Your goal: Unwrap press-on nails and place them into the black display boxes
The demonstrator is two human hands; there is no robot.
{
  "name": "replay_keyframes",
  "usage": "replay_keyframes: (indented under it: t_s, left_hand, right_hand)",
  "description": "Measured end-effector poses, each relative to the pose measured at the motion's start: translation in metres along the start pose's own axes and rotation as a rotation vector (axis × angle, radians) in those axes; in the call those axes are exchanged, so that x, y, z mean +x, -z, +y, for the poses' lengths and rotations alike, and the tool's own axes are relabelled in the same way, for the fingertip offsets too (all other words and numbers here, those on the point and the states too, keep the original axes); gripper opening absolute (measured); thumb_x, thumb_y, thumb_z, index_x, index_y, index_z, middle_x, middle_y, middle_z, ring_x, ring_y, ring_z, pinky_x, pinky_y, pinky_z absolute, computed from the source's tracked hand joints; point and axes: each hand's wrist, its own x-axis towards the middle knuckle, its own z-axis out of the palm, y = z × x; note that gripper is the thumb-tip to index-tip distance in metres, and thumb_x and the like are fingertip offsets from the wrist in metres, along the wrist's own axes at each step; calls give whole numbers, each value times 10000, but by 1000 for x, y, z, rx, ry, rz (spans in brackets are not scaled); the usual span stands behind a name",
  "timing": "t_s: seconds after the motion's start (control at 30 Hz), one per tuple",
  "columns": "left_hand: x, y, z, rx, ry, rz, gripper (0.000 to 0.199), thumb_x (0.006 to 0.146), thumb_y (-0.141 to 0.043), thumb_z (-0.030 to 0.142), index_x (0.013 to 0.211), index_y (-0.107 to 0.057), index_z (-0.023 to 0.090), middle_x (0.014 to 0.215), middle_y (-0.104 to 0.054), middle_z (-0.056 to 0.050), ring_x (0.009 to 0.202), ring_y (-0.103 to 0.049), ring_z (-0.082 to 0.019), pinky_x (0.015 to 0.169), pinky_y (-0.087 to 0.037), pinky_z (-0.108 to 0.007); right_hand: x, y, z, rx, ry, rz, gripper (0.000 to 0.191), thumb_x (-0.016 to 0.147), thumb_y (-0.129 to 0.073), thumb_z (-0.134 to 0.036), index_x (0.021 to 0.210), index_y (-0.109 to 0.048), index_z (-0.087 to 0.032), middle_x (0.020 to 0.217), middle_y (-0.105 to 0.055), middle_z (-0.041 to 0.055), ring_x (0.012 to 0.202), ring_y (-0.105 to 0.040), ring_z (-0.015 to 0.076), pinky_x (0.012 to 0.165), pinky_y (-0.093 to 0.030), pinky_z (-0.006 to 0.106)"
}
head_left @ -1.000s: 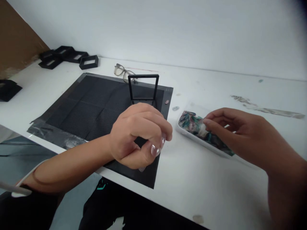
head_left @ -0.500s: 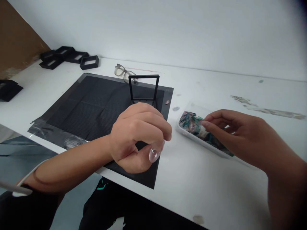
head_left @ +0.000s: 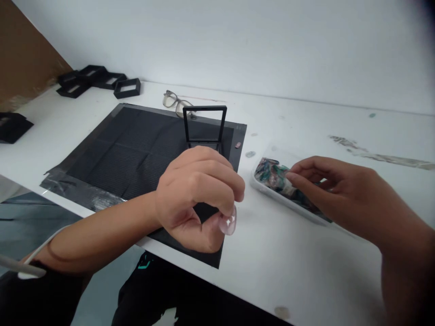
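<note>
My left hand (head_left: 200,199) is raised over the right part of the black mat (head_left: 115,145), thumb and index finger pinching a clear, glossy oval piece (head_left: 229,222). Behind that hand a black square frame (head_left: 205,108) stands upright, its lower part hidden. To the right lies a white tray (head_left: 288,203) filled with colourful, shiny pieces (head_left: 270,172). Over the tray, my right hand (head_left: 336,190) has its thumb and fingertips pressed together; whatever they hold, if anything, cannot be made out.
Eyeglasses (head_left: 176,103) lie behind the mat. Several black frames (head_left: 127,88) are piled at the back left, and more black pieces (head_left: 13,127) sit at the left edge. A small reddish piece (head_left: 238,145) rests on the mat's right border.
The clear oval piece has turned and shifted slightly right and down in my left fingers, with the thumb moving along. My right hand has hardly moved.
</note>
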Motion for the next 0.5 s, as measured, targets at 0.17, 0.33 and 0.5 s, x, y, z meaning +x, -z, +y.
replay_keyframes:
  t_s: [0.17,0.33,0.5]
  left_hand:
    - [-1,4,0,14,-3,-56,151,727,-605,133,784,-508,234,733,-728,44,646,-701,-119,673,-625,-288]
    - [0,5,0,46,-8,-98,144,742,-628,150,726,-509,229,726,-733,49,657,-703,-117,678,-628,-284]
    - [1,4,-2,85,-64,-87,147,770,-667,208,708,-534,225,704,-728,39,644,-689,-119,674,-619,-282]
  right_hand:
    - [0,0,4,-19,4,6,358,784,-667,-624,897,-690,-284,719,-683,-5,428,-512,119,355,-396,239]
    - [-1,1,2,18,11,30,342,780,-688,-602,878,-697,-275,705,-681,0,445,-513,121,369,-391,243]
    - [-7,6,-12,483,91,53,236,795,-763,-489,857,-710,-267,690,-657,7,566,-571,146,448,-433,262]
